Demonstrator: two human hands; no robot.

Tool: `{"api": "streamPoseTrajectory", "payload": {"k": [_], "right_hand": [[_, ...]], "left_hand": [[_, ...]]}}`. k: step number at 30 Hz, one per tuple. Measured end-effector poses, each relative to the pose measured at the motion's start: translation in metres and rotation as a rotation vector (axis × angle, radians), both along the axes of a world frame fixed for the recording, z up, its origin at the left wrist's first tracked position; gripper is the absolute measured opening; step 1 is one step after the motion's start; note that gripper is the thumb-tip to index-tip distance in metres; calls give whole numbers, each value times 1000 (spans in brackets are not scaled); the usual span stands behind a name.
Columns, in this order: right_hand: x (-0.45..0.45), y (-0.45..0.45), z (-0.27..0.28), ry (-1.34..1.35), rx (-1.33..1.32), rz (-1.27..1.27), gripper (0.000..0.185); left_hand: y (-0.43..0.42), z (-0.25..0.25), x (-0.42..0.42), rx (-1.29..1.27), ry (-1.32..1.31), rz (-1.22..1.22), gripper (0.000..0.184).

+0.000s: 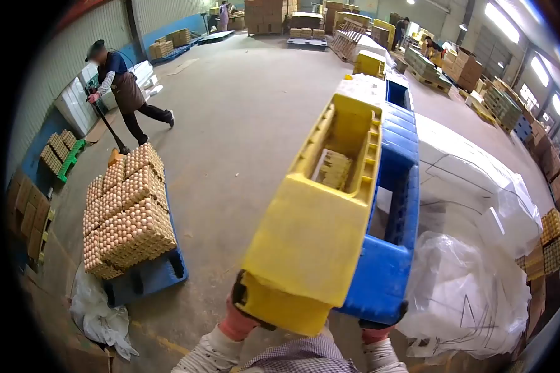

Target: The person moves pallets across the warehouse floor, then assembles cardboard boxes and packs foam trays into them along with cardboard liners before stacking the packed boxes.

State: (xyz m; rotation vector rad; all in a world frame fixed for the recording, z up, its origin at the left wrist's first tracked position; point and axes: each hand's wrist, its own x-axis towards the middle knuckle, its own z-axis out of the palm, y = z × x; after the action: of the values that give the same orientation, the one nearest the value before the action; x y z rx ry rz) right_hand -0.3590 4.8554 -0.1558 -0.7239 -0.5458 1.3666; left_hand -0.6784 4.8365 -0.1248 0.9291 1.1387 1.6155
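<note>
Yellow plastic, moulded into a long frame (305, 242) with a deep opening, lay directly before the person's body, its right side against a blue frame (379, 273); whether the two were joined could not be told. The hands were well apart, each clamped on a near corner: the left hand (235, 322) on the yellow frame's near left corner, the right hand (375, 334) on the blue frame's near right one. Dark patches covered the spots where the fingers seemed to wrap round, so their exact placing was hard to read.

The step in hand looked like managing this paired load from its near end, by pushing, lifting or steadying; the view did not settle which. The next move seemed to call for an even hold on both corners, and for care beside the plastic wrapping (466, 292) on the right.

To the left, across the grey floor (224, 155), egg trays (130, 217) stood stacked on a blue pallet (149, 276), set back from its near edge. Beyond its far edge, a co-worker (123, 87) gripped a dark handle (111, 129).
</note>
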Motion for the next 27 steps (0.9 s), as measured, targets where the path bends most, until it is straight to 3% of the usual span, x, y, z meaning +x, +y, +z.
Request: {"api": "streamPoseTrajectory", "payload": {"k": [1,2,4,7,9,11,12,14,17,19,20,21,24,27], "right_hand": [[-1,11,5,50,3,34,85],[0,30,57,95,16,60,85],[9,64,49,243,-1,-12,84],[29,115,18,-393,226,-280,83],[43,154,5,-818,377,-421,85],[47,226,0,-800,328,-406,87],[46,255,15,-571,199,-325,89],[65,319,-7,-743,457,-474,92],[104,369,-9,-1176,445,-599,92],[130,420,-25,-1040,363,-465,92],[131,447,-15,-1005,377,-493,98],[129,473,1,-977,383,-524,103],[138,543,12,-1103,475,-620,97],[149,608,-11,-920,411,-370,85]], "left_hand": [[17,10,7,-3,-13,5,93],[34,20,15,-7,-27,11,92],[87,26,28,77,77,-27,92],[163,39,48,182,223,-75,95],[197,32,64,191,149,-95,98],[259,23,74,208,137,-92,100],[281,32,78,217,160,-83,101],[332,38,91,236,114,-59,99],[371,26,113,140,111,-26,96],[419,-2,123,145,-2,-48,94],[444,-6,127,162,362,59,95],[466,4,135,130,320,55,95],[528,25,146,196,377,114,93],[603,3,151,232,332,136,90]]}}
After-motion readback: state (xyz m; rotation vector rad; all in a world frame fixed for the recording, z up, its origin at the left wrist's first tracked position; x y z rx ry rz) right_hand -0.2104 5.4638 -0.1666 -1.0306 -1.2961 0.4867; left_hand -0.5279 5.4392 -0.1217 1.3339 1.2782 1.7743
